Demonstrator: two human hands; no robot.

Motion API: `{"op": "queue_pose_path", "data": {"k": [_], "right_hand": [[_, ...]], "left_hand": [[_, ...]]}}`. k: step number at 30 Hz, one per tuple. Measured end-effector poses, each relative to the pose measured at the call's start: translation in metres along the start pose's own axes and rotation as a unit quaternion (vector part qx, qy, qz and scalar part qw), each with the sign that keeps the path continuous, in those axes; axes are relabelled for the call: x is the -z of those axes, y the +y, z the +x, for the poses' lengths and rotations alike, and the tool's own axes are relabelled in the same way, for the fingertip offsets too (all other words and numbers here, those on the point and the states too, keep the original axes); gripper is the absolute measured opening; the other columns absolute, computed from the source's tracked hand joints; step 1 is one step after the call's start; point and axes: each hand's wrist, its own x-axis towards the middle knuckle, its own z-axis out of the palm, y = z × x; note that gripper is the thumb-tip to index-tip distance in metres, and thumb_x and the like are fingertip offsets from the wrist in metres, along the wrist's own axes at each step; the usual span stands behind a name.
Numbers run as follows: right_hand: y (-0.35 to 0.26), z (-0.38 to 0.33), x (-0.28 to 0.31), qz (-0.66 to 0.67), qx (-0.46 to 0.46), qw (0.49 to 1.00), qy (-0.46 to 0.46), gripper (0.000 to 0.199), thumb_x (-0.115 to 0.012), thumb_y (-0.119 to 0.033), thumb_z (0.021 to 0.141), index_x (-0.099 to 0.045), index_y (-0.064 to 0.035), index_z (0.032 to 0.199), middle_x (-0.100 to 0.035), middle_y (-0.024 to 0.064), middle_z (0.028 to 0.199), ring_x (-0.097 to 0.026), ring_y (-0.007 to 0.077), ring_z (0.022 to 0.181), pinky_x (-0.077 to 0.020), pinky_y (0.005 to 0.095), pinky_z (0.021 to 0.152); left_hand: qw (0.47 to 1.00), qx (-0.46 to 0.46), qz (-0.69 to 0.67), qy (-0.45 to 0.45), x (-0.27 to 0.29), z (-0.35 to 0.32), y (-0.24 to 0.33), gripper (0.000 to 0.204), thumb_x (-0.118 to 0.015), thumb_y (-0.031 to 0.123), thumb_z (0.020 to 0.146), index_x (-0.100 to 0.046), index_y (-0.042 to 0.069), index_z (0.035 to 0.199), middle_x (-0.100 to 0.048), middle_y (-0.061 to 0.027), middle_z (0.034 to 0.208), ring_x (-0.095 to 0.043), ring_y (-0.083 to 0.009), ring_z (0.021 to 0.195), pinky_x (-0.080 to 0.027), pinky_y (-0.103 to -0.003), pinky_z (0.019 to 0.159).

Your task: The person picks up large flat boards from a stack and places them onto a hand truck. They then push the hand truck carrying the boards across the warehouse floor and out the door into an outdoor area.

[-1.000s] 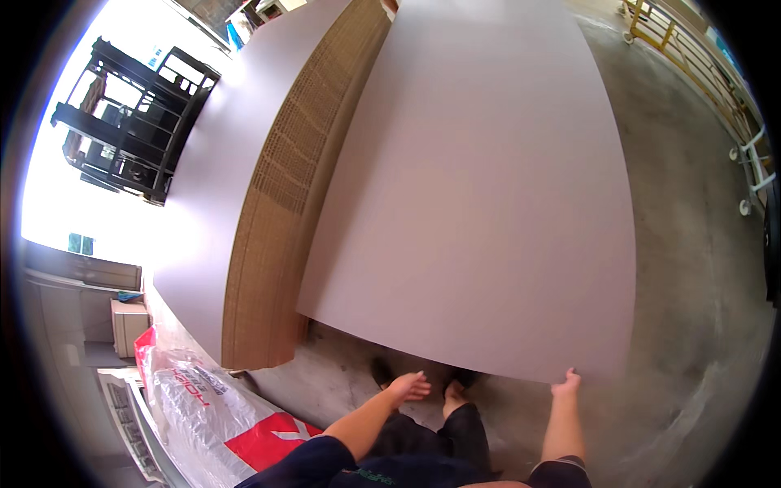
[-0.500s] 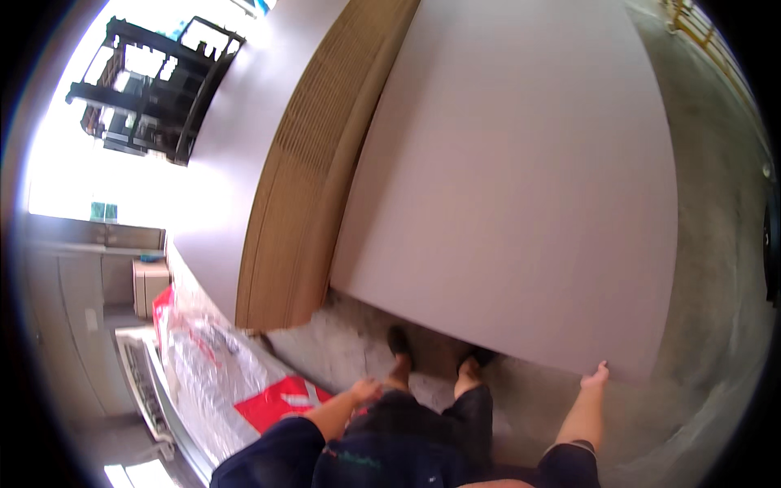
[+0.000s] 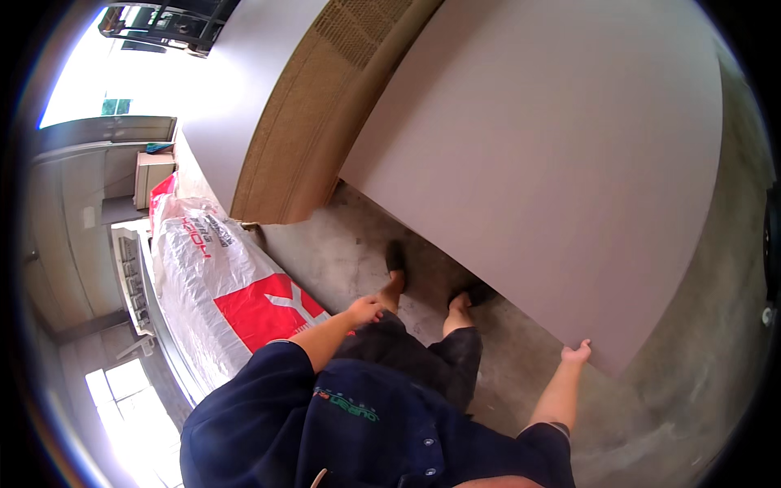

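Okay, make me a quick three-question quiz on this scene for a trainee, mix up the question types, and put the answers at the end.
1. Multiple choice: what is the right hand touching?
A) the brown-edged stack
B) the large grey panel
C) a window

2. True or false: the left hand is apart from the large grey panel.

3. Fill in the blank: the red-and-white plastic wrapping lies toward the ____ side of the picture.

Key:
1. B, at its near edge, close to a corner.
2. True; it is down by the person's own leg.
3. Left.
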Motion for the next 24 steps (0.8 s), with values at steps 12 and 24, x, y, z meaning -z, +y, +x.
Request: {"op": "queue_pose_path", "data": {"k": [12,24], "right_hand": [[0.009,-0.060,0.030,-0.238,-0.026,0.970,-0.036,0.056,-0.051,-0.026,0.084,-0.033,-0.0004,0.131,-0.034,0.0157,0.135,-0.038,0.0321,0.122,-0.0358,0.0469,0.096],[0.067,-0.211,0.036,-0.400,0.074,0.907,-0.108,0.039,-0.052,-0.024,0.083,-0.043,-0.0044,0.116,-0.048,0.0129,0.111,-0.050,0.0281,0.098,-0.0422,0.0419,0.084]], "left_hand": [[0.999,-0.021,0.038,0.016,0.045,-0.042,-0.030,0.025,-0.050,0.022,0.083,-0.055,0.001,0.095,-0.061,-0.0099,0.075,-0.058,-0.0170,0.061,-0.047,-0.030,0.051],[0.987,-0.112,-0.036,0.108,0.153,-0.051,-0.051,0.032,-0.055,0.028,0.080,-0.056,0.000,0.095,-0.062,-0.0099,0.075,-0.060,-0.0173,0.060,-0.047,-0.032,0.052]]}}
